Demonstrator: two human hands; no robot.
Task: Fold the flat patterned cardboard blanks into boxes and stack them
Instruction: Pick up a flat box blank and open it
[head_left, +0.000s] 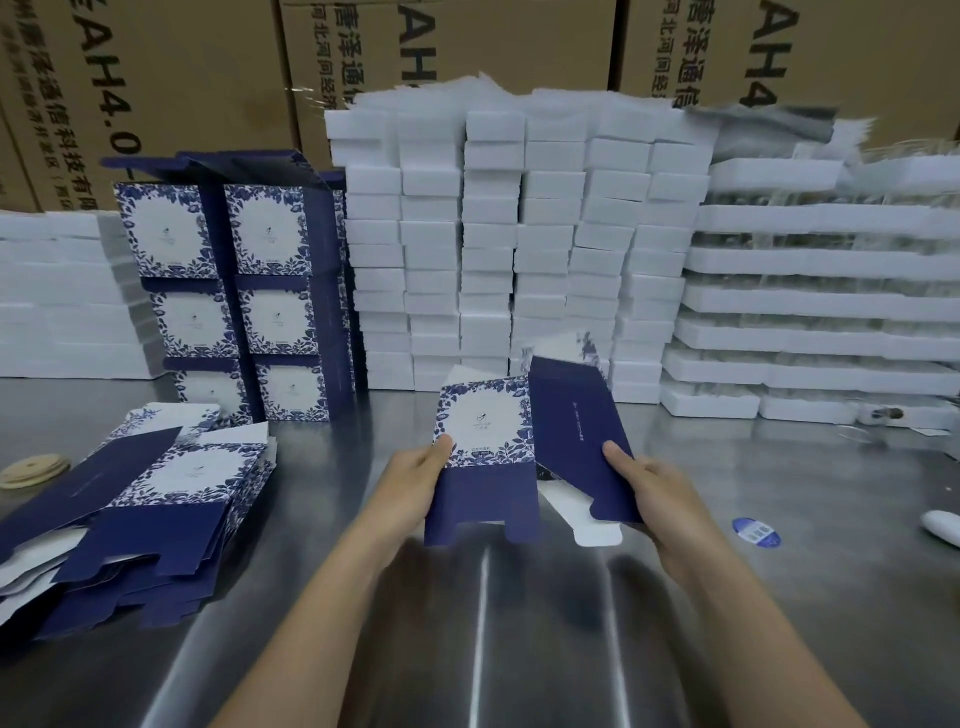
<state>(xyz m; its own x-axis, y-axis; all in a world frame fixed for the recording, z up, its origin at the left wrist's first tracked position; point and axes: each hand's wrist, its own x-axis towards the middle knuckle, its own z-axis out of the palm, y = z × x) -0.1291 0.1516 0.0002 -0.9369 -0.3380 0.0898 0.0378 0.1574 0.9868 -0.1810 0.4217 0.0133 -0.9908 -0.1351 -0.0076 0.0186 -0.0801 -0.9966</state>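
I see the left hand (415, 480) pinching the floral blue-and-white panel and the right hand (652, 491) gripping the plain navy panel of one creased cardboard blank (485, 415), held half-opened above the brushed steel table (519, 634), right of the slumped pile of flat blanks (156, 504).

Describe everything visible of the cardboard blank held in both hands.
The blank is printed card, partly opened into a V along a vertical crease. Its left panel shows a white centre framed by blue floral print above a navy flap; its right panel is plain navy with a faint line of text, and white inner flaps show at the bottom. It is held upright over the steel table; the left hand pinches the left panel's edge, the right hand grips the right panel.
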